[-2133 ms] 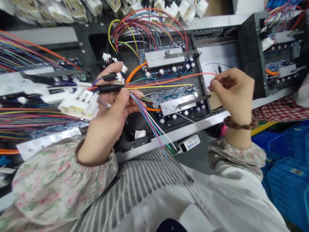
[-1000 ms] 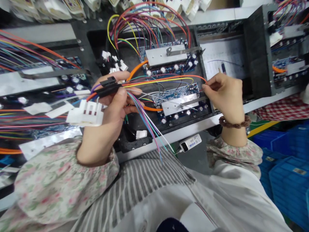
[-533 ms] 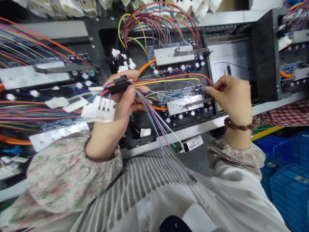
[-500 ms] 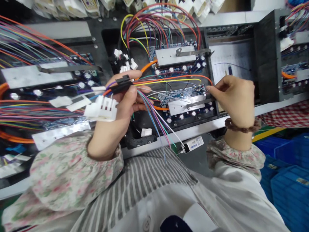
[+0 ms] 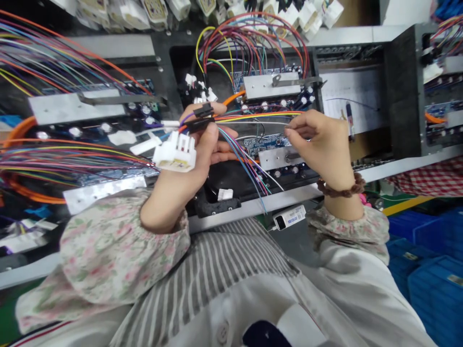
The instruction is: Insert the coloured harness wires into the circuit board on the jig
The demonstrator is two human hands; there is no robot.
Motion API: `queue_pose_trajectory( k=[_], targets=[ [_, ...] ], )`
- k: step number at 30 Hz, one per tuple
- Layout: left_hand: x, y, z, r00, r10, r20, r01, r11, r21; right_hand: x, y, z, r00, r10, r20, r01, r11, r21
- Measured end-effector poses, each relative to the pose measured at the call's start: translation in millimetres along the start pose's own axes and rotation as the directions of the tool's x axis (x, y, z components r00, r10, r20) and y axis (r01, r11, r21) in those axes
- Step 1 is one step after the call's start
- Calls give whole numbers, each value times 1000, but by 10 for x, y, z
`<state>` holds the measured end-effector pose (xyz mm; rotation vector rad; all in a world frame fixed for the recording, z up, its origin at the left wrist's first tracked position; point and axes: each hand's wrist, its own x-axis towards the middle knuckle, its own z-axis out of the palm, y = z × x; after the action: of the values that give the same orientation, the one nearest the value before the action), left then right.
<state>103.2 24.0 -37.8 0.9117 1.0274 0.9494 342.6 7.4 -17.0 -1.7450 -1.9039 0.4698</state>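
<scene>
My left hand [image 5: 197,154] grips a bundle of coloured wires [image 5: 249,168] at a black sleeve [image 5: 200,120]; a white plastic connector [image 5: 174,153] hangs from the bundle beside my thumb. Loose wire ends fan down to the right of that hand. My right hand [image 5: 320,144] pinches a thin grey-white wire [image 5: 253,123] at its end, stretched level from the bundle. Orange and yellow wires [image 5: 260,114] run just above it. Both hands hover over a blue circuit board [image 5: 262,143] with a metal plate [image 5: 278,156] in a black tray.
A second board with a metal plate [image 5: 271,86] and looping wires lies behind. More boards and wire bundles [image 5: 54,154] fill the left. A paper sheet with a pen [image 5: 349,113] lies right of the tray. A small white device [image 5: 291,217] hangs at the bench edge; blue crates [image 5: 430,255] stand at lower right.
My right hand let go of the orange wire's end near the board's right side and moved left, now pinching a grey-white wire. My left hand keeps the bundle; the view shifted left.
</scene>
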Motion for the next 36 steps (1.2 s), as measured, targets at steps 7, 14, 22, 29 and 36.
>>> queue_pose_trajectory(
  k=[7,14,22,29,36],
  targets=[
    [-4,-62,-21,1000,7,-16,-6,999,47,19,43,26,1000,22,-1,-22,999,-40],
    [-20,-28,3,999,-8,-39,9,1000,15,5,46,29,1000,14,4,-14,1000,-23],
    [20,-20,-5,1000,-24,12,24,1000,12,10,-50,-51,998,-1,65,5,998,-56],
    [16,-39,-7,999,13,31,-12,999,-30,-135,-245,-324,931,-160,327,207,972,-115],
    [22,-88,13,996,88,12,-88,995,40,-30,-39,-192,999,14,37,-10,996,-92]
  ],
)
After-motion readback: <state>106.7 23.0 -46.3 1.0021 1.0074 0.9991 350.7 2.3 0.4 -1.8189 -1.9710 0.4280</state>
